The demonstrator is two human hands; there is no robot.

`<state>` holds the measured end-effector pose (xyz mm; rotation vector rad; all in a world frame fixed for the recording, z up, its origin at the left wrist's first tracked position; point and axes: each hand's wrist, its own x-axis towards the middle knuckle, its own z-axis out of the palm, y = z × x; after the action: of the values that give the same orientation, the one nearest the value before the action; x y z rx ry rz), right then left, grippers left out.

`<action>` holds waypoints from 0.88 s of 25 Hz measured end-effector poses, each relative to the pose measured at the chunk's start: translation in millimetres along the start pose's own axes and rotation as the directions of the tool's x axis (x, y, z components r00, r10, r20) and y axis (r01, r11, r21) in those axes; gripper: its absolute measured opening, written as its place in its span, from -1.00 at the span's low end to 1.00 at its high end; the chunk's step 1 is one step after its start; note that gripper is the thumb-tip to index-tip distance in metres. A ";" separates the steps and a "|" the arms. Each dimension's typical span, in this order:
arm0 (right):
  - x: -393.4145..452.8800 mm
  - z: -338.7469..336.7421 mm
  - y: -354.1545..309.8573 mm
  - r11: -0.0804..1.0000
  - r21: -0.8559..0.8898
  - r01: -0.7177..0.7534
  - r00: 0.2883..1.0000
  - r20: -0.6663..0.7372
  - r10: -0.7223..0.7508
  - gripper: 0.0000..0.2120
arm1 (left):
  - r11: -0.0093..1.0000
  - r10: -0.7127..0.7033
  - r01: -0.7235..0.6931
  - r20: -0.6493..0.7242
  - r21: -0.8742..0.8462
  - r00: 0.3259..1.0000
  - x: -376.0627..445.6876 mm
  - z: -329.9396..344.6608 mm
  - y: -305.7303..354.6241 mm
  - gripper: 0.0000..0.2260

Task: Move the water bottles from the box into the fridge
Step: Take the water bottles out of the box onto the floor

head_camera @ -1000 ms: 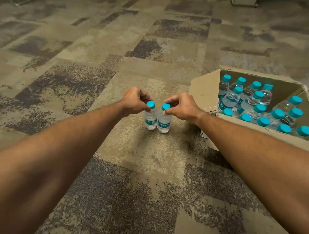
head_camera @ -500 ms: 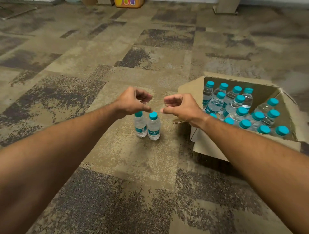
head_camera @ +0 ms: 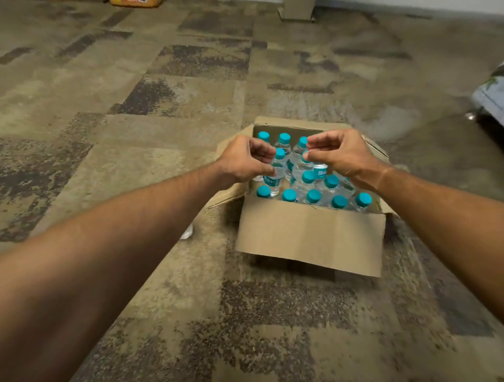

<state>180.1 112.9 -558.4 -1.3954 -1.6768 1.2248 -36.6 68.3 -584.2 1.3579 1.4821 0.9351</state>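
An open cardboard box [head_camera: 308,240] stands on the carpet, packed with several clear water bottles [head_camera: 308,185] with teal caps. My left hand [head_camera: 242,161] hovers over the box's left side, fingers loosely curled and holding nothing. Over the right side hovers my right hand [head_camera: 343,155], its thumb and bent fingers apart above the caps, also holding nothing. My left forearm hides the floor where two bottles stood. No fridge is in view.
Patterned carpet [head_camera: 136,122] spreads all around the box. A small white thing [head_camera: 187,233] lies left of the box. A dark object [head_camera: 491,98] sits at the right edge, a pale furniture base [head_camera: 297,9] and a yellow item [head_camera: 133,2] far back.
Both hands let go of the two bottles standing on the floor and swung right, over the box. The view turned with them and the two bottles are out of sight.
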 end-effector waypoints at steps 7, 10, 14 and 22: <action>8.3 -15.1 54.8 0.983 -0.183 0.030 0.997 0.074 -0.017 -0.62 | 0.970 0.020 0.001 -0.081 0.243 0.996 49.2 44.0 -9.5 -0.54; 15.7 -7.4 57.9 0.936 -0.328 0.126 0.986 0.148 -0.081 -0.58 | 0.944 0.015 0.029 -0.132 0.328 0.991 63.0 48.0 -13.8 -0.55; 23.1 -3.5 55.9 0.855 -0.463 0.233 0.965 0.217 -0.145 -0.54 | 0.924 0.023 0.054 -0.195 0.379 0.980 75.5 51.5 -9.2 -0.55; 26.9 -0.6 58.9 0.792 -0.551 0.263 0.956 0.261 -0.136 -0.60 | 0.873 0.006 0.110 -0.235 0.476 0.972 91.8 50.7 -21.0 -0.54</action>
<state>196.6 139.4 -615.1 -1.3992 -2.4260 0.7764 4.7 155.1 -631.1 1.5910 2.0217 0.7244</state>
